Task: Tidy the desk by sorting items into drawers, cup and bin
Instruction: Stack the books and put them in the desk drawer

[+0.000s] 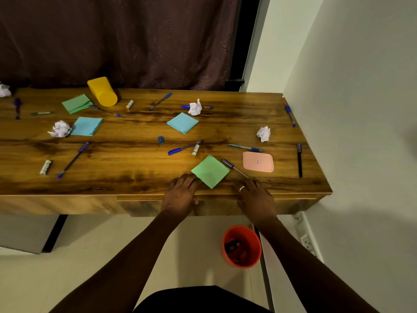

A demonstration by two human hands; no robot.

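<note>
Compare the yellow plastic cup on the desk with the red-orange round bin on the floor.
Pose: the yellow plastic cup lies tipped on its side; the red-orange round bin stands upright, mouth up.
Place: the cup is at the wooden desk's far edge; the bin is on the floor below the desk's front.
Contents: the bin holds dark scraps; the cup's inside does not show.
Both are round, open-topped containers.

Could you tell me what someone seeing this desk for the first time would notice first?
The yellow cup lying on its side at the far edge of the desk stands out first, amid scattered blue pens and crumpled paper balls. Next come the left hand and right hand, resting on the near edge either side of a green paper square, and the orange bin on the floor below.
</note>
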